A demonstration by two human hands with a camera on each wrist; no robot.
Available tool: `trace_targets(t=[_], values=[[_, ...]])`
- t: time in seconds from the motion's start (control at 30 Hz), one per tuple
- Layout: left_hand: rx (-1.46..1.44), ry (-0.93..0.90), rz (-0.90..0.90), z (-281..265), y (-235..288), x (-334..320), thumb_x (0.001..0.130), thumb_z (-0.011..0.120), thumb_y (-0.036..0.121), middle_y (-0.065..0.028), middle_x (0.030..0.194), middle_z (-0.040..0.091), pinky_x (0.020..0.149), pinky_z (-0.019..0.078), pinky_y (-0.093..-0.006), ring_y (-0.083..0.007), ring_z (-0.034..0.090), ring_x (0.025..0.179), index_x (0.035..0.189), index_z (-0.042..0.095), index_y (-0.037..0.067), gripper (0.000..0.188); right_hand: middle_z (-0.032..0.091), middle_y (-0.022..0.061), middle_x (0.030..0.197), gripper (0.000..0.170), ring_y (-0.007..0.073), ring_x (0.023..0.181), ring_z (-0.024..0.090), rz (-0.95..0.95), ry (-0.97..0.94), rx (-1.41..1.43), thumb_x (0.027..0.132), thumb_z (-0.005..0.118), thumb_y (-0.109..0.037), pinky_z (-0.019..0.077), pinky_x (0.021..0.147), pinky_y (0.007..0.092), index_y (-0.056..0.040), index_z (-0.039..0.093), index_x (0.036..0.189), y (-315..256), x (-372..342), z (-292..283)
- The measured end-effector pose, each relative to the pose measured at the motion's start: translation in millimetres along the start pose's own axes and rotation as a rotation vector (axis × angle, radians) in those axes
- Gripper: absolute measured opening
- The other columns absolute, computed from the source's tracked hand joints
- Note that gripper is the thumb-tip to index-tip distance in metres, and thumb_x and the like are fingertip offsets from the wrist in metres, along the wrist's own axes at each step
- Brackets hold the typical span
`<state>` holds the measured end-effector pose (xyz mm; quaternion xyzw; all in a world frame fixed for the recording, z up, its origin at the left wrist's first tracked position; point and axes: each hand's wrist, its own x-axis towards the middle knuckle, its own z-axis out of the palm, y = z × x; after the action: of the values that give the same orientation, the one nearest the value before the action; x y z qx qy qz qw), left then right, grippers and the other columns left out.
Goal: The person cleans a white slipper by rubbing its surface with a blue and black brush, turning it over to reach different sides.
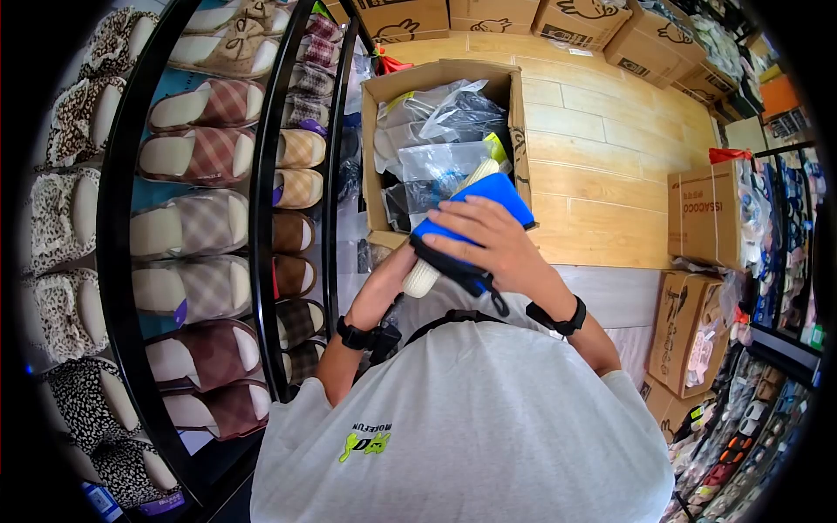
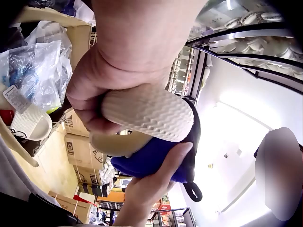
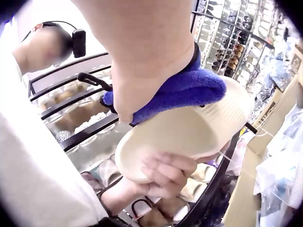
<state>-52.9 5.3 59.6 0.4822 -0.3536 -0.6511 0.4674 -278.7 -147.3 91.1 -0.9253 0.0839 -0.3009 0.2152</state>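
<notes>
A cream slipper (image 1: 422, 277) with a textured sole lies in my left hand (image 1: 384, 283); in the left wrist view the fingers of that hand (image 2: 90, 94) curl round the slipper (image 2: 149, 112). My right hand (image 1: 497, 248) holds a blue cloth (image 1: 499, 193) with a black edge and loop against the slipper. In the right wrist view the fuzzy blue cloth (image 3: 189, 90) touches the upper side of the slipper (image 3: 170, 132), while the left hand's fingers (image 3: 168, 172) support it from below. The right thumb (image 2: 177, 158) presses on the cloth in the left wrist view.
An open cardboard box (image 1: 518, 131) with plastic-wrapped items stands in front of me. Racks of slippers (image 1: 196, 222) run along the left. More cartons (image 1: 706, 205) and hanging goods line the right, and further boxes (image 1: 580, 22) stand at the back on the wooden floor.
</notes>
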Motion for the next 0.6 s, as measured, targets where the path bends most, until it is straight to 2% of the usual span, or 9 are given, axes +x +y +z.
trace_targets(t=[0.1,0.17,0.3,0.37,0.47,0.57,0.6], values=[[0.023,-0.001,-0.040,8,12,4,0.122,0.039,0.018,-0.0091,0.172,0.045,0.131,0.0333,-0.0340,-0.0179,0.044,0.157,0.172,0.036,-0.002,0.054,0.063,0.0081,0.158,0.068,0.0337,0.148,0.057,0.132,0.099,-0.047,0.087,0.078,-0.018,0.0423,0.125,0.0558,-0.0194,0.067,0.154,8,-2,1],[0.137,-0.057,0.066,13,18,3,0.123,0.038,0.019,-0.0083,0.172,0.044,0.131,0.0336,-0.0330,-0.0175,0.045,0.157,0.173,0.034,-0.001,0.055,0.063,0.0089,0.158,0.068,0.0338,0.147,0.057,0.131,0.118,-0.059,0.087,0.077,-0.016,0.0423,0.124,0.0563,-0.0186,0.067,0.154,2,-1,1],[0.042,0.007,0.030,11,13,1,0.123,0.038,0.018,-0.0083,0.173,0.043,0.131,0.0336,-0.0323,-0.0174,0.044,0.157,0.175,0.032,-0.001,0.056,0.063,0.0091,0.159,0.064,0.0330,0.148,0.057,0.041,0.009,-0.076,0.090,0.075,-0.019,0.0418,0.126,0.0540,-0.0179,0.067,0.154,-5,-8,4],[0.084,-0.022,0.031,18,25,0,0.123,0.038,0.016,-0.0085,0.174,0.042,0.131,0.0334,-0.0328,-0.0177,0.042,0.159,0.176,0.029,0.000,0.056,0.062,0.0088,0.160,0.065,0.0327,0.149,0.057,0.055,0.031,-0.002,0.090,0.075,-0.018,0.0416,0.126,0.0531,-0.0187,0.067,0.154,0,-9,3],[0.114,-0.050,0.020,32,46,4,0.122,0.039,0.015,-0.0086,0.174,0.042,0.132,0.0328,-0.0341,-0.0186,0.041,0.160,0.176,0.030,-0.001,0.057,0.062,0.0088,0.160,0.065,0.0339,0.148,0.057,0.149,0.119,-0.036,0.090,0.076,-0.018,0.0426,0.124,0.0552,-0.0196,0.067,0.154,6,-9,5],[-0.041,-0.064,-0.047,6,11,7,0.121,0.041,0.016,-0.0081,0.174,0.042,0.131,0.0335,-0.0340,-0.0184,0.042,0.159,0.174,0.032,-0.001,0.056,0.063,0.0094,0.159,0.066,0.0345,0.147,0.058,0.126,0.105,-0.060,0.089,0.078,-0.021,0.0429,0.124,0.0556,-0.0186,0.067,0.154,-5,-6,4],[-0.040,-0.066,-0.047,5,8,5,0.121,0.041,0.016,-0.0081,0.174,0.042,0.131,0.0335,-0.0340,-0.0184,0.042,0.159,0.174,0.032,-0.001,0.056,0.062,0.0101,0.159,0.067,0.0341,0.148,0.057,0.056,0.054,-0.045,0.088,0.078,-0.021,0.0427,0.124,0.0548,-0.0178,0.067,0.154,-8,-5,2]])
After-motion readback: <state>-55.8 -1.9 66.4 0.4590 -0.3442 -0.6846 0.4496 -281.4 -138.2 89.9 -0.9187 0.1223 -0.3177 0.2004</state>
